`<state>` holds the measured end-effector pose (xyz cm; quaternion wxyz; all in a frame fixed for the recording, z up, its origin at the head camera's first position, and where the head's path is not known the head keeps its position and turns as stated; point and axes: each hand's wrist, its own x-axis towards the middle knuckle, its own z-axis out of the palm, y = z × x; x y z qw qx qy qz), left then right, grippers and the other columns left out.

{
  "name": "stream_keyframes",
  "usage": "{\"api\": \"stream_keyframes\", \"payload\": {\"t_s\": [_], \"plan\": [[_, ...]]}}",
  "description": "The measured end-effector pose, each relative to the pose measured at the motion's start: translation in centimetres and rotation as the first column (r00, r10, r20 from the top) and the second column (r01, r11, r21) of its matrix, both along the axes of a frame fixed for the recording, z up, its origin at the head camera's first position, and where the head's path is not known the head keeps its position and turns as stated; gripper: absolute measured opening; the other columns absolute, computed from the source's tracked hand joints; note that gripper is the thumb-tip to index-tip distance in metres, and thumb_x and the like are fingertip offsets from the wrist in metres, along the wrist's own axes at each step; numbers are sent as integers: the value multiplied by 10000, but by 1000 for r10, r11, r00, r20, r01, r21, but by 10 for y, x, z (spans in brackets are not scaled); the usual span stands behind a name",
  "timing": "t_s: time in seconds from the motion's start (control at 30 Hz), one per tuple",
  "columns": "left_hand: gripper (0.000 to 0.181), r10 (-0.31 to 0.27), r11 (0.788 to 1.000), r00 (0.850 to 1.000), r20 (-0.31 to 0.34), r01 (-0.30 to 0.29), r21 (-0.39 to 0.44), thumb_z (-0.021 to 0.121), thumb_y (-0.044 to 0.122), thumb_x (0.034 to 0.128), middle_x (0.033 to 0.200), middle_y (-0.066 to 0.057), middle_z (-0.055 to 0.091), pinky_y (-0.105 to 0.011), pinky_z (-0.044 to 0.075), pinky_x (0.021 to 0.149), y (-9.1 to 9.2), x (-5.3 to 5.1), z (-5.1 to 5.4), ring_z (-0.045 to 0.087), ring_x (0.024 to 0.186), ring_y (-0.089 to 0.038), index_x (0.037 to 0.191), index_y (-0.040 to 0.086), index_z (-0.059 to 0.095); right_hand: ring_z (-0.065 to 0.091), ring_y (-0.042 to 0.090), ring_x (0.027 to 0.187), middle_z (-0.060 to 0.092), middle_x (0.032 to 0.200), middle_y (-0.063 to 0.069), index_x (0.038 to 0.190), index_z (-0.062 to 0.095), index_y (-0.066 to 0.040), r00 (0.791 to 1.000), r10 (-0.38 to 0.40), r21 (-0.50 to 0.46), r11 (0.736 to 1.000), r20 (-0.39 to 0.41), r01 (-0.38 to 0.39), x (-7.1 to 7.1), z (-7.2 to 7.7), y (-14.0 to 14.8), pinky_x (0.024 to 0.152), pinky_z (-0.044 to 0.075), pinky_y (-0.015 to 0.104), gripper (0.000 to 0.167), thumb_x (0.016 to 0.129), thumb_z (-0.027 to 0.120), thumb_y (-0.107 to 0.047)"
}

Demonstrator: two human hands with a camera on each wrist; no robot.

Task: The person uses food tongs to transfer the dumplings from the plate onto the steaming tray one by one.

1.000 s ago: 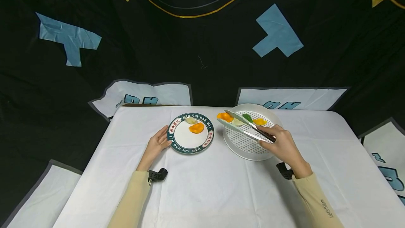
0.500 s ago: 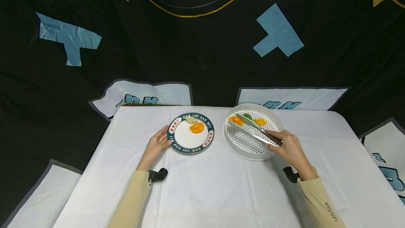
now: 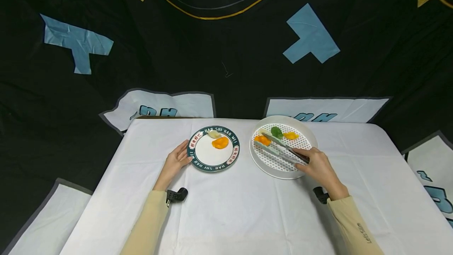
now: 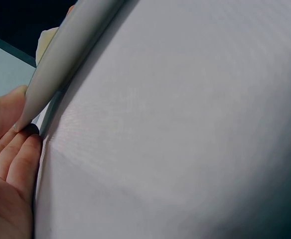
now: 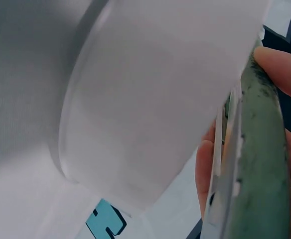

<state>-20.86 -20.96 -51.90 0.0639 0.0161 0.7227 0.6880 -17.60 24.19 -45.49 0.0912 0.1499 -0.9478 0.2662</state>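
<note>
My right hand (image 3: 317,167) grips tongs (image 3: 288,150) with pale green tips and dark handles. Their tips reach into a round white perforated tray (image 3: 283,173), on either side of an orange food piece (image 3: 261,140). Whether they squeeze it is unclear. Beside it lie a pale piece (image 3: 263,131), a green leafy piece (image 3: 277,132) and a yellow piece (image 3: 291,135). On the left, my left hand (image 3: 174,165) holds the edge of a green-rimmed plate (image 3: 209,160), thumb on the rim and fingers beneath. The plate bears an orange piece (image 3: 220,143) and a pale piece (image 3: 213,134).
A white cloth (image 3: 226,211) covers the table, whose far edge lies just behind the plate and tray. A black curtain (image 3: 198,58) hangs beyond. Each wrist wears a black camera, such as the left one (image 3: 177,195).
The tongs have carried the orange piece from over the tray's left rim rightward into the tray, then slightly nearer. The green leafy piece shows more fully. My left hand and the plate stay put.
</note>
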Motion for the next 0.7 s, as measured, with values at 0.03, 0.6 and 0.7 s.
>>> {"api": "stream_keyframes", "payload": {"t_s": [0.03, 0.6, 0.7], "plan": [[709, 0, 1000, 1000, 0, 0, 2, 567, -92, 894, 1539, -184, 238, -207, 342, 1074, 0, 0, 0, 285, 1387, -277, 1501, -22, 208, 428, 189, 652, 637, 842, 170, 1162, 681, 8, 1000, 3, 1, 1000, 1, -3, 0, -1, 0, 528, 385, 296, 459, 716, 781, -41], [706, 2, 1000, 1000, -2, -2, -17, 576, -77, 898, 1537, -176, 250, -223, 334, 1086, 0, 0, 0, 293, 1384, -272, 1503, -11, 218, 528, 248, 738, 640, 921, 217, 1195, 651, 35, 1000, -29, -65, 997, -2, 29, 5, 9, -5, 638, 503, 383, 513, 717, 799, -78], [703, -2, 1000, 1000, -2, 2, -22, 571, -68, 905, 1542, -174, 238, -225, 326, 1090, 0, 1, 1, 285, 1388, -275, 1505, -11, 208, 552, 262, 771, 644, 943, 219, 1193, 652, 35, 1000, -11, -75, 997, -19, 10, 5, 14, -11, 653, 517, 394, 527, 705, 812, -82]]}}
